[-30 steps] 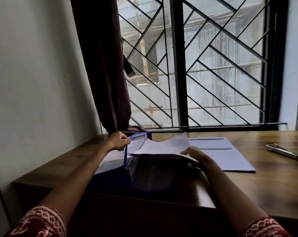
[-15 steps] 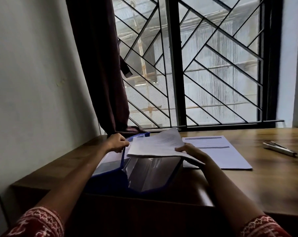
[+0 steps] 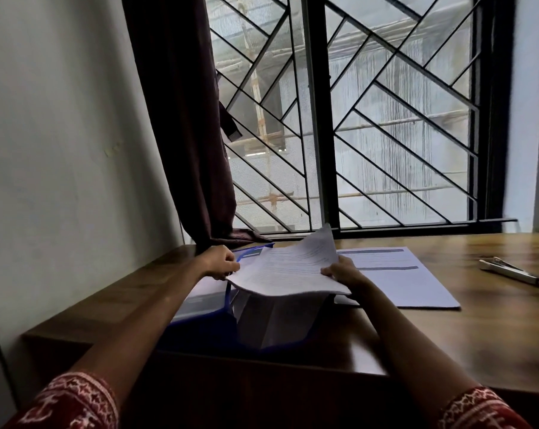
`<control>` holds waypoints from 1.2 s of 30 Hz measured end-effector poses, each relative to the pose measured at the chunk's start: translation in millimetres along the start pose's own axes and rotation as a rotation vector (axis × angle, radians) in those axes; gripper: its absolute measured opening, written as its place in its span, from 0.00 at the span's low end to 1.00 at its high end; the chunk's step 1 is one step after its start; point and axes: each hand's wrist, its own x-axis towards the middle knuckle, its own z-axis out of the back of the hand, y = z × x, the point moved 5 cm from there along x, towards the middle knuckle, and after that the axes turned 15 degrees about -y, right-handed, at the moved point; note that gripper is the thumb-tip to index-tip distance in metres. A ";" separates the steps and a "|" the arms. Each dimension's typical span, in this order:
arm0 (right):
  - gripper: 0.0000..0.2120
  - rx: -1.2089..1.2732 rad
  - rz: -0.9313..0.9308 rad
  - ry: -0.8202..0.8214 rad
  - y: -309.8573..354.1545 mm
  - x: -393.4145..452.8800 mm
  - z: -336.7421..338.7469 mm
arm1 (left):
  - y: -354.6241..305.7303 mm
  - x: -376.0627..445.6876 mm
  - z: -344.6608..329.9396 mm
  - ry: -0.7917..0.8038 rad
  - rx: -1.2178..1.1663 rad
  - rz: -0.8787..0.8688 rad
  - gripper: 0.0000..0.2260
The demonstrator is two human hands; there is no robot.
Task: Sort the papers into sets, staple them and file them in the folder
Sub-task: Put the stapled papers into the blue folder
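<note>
Folder: a blue folder (image 3: 200, 329) lies open at the near left of the wooden desk (image 3: 478, 335), its left half flat and holding a sheet (image 3: 197, 300) under clear plastic.
Folder pocket: at the middle a clear sleeve (image 3: 274, 320) stands up from the folder with pale pages inside; how many is hard to make out in the shadow.
Paper set: a sheaf of printed papers (image 3: 286, 267) is held above the open folder, near edge sagging, far corner lifted toward the window.
Left hand: the left hand (image 3: 220, 261) is curled, fingers pinching the upper edge of the blue folder flap just beside the sheaf's left corner.
Right hand: the right hand (image 3: 344, 272) grips the sheaf's right edge, thumb on top, fingers curled beneath.
Loose papers: a flat stack (image 3: 398, 280) with two dark bands lies on the desk just right of the folder, partly under the held sheaf.
Stapler: a slim metal stapler (image 3: 509, 270) lies well apart at the far right.
Backdrop: a dark curtain (image 3: 181, 119) hangs beside a barred window (image 3: 370, 119).
</note>
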 end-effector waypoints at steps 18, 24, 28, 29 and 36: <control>0.13 0.011 0.142 -0.054 10.8 8.0 -1.4 | 0.8 11.5 -18.4 0.155 0.020 0.049 0.14; 0.12 0.107 0.154 -0.007 16.6 1.5 -10.4 | 6.0 11.3 -18.2 0.115 -0.020 0.043 0.15; 0.14 0.156 0.157 0.050 21.1 -1.9 -13.4 | 5.2 13.0 -13.6 0.072 -0.010 0.035 0.14; 0.13 0.164 0.148 0.071 21.3 -3.3 -14.5 | 5.7 13.7 -13.3 0.061 -0.010 0.036 0.14; 0.15 0.030 0.160 -0.020 8.2 -5.5 -44.1 | 7.0 16.6 -27.1 0.068 -0.023 0.018 0.15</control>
